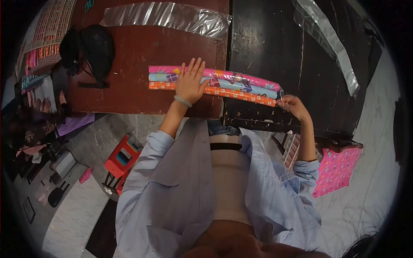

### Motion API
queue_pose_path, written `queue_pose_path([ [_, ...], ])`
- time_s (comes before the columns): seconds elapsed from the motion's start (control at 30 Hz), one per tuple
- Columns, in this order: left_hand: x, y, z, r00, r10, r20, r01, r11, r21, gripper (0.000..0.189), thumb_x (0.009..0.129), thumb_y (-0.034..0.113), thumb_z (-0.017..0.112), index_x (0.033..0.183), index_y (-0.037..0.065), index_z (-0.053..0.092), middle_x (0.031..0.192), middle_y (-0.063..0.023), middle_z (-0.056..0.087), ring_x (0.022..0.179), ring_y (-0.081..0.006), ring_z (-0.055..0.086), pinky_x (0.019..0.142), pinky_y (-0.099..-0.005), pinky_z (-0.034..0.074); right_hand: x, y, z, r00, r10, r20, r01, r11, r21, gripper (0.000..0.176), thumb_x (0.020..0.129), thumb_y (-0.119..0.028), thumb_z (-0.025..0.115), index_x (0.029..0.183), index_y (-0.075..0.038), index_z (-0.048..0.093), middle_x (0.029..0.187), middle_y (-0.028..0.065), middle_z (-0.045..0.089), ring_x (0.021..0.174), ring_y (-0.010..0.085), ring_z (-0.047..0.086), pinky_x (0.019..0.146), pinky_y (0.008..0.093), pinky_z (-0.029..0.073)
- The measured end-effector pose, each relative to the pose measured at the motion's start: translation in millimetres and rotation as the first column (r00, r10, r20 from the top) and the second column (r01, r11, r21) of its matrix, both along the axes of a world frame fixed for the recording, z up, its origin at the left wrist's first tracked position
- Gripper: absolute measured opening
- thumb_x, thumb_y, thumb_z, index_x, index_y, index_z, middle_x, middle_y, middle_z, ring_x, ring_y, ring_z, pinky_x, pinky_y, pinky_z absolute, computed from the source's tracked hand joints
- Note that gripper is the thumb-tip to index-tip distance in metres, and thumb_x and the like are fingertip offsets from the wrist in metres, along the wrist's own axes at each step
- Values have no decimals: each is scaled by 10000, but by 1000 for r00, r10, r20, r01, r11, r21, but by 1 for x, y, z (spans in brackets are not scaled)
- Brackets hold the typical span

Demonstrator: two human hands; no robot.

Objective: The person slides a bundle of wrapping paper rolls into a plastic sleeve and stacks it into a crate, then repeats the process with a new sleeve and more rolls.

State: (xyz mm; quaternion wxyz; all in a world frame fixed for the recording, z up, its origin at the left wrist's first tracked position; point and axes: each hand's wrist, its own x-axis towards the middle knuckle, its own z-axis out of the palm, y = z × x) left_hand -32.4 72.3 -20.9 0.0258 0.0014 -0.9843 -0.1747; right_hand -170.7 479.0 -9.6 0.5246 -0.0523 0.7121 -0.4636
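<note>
Three rolls of wrapping paper lie side by side across the table: a pink roll [258,80], a light blue roll [232,85] and an orange patterned roll [249,98]. Shiny clear film [282,93] covers them and sticks out crumpled at their right end. My left hand [190,81] lies flat across the rolls left of their middle, fingers stretched out and slightly apart. At the right end, my right hand [292,105] has its fingers pinched on the film beside the orange roll. Its fingertips are partly hidden.
Flat clear plastic sleeves [167,17] lie at the back of the brown table [124,51]; another plastic sleeve [333,47] lies on the black table [266,51]. A black bag [97,47] sits at left. Below are a red stool [122,155] and pink patterned paper [337,170]. Another person's hand [63,97] shows far left.
</note>
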Motion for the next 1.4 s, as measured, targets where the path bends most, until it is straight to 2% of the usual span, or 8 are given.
queue_pose_path([
  [0.3,0,4,-5,1000,22,1,-21,993,-120,575,874,384,487,1348,71,398,1408,-97,372,1323,-258,305,1088,-469,190,5,-8,1,989,84,-121,-92,994,-61,223,832,-186,673,926,16,678,829,23,586,809,89,543,706,224,425],
  [0.5,2,3,-8,999,43,-25,-45,993,-108,566,870,410,472,1312,57,439,1382,-110,405,1310,-242,331,1092,-464,181,15,-5,-20,1000,-14,-11,14,1000,-8,209,828,-195,677,870,10,685,768,0,574,727,78,521,646,209,396],
  [0.57,2,3,-7,998,33,-49,-37,997,-73,577,870,394,480,1328,51,417,1393,-109,391,1314,-252,322,1089,-467,190,22,-7,-22,968,-225,114,222,974,43,203,831,-195,674,831,8,682,693,-28,539,634,68,463,587,217,361],
  [0.8,3,2,-8,998,43,-50,-47,996,-82,571,878,405,466,1326,54,417,1401,-114,375,1319,-247,311,1093,-464,178,20,-2,-27,964,-204,170,198,979,52,222,844,-176,658,671,-45,613,611,-61,462,567,49,393,522,215,295],
  [0.87,4,2,-8,999,28,-40,-32,995,-91,574,880,408,462,1328,52,413,1403,-117,370,1323,-247,303,1092,-466,176,24,-2,-35,955,-276,110,282,958,-44,272,852,-167,647,615,-73,553,587,-69,448,544,42,368,498,215,265],
  [1.0,5,2,-8,999,28,-43,-31,997,-71,575,882,408,460,1328,48,411,1407,-117,364,1327,-246,295,1093,-467,173,20,-8,-30,953,-223,203,257,954,-157,293,856,-146,635,595,-86,518,573,-71,432,532,40,354,489,220,263],
  [1.2,5,3,-8,999,28,-44,-31,997,-71,578,883,405,463,1332,46,404,1411,-118,357,1328,-246,294,1092,-467,176,21,-9,-26,952,-264,157,265,964,10,300,857,-102,615,582,-92,496,573,-64,428,531,42,360,489,221,272],
  [1.4,5,2,-8,998,24,-51,-28,997,-78,574,881,404,469,1330,51,409,1410,-113,362,1322,-248,305,1090,-466,181,23,-3,-38,947,-276,166,297,948,-118,283,849,-96,619,592,-91,501,606,-66,444,549,45,372,509,214,283],
])
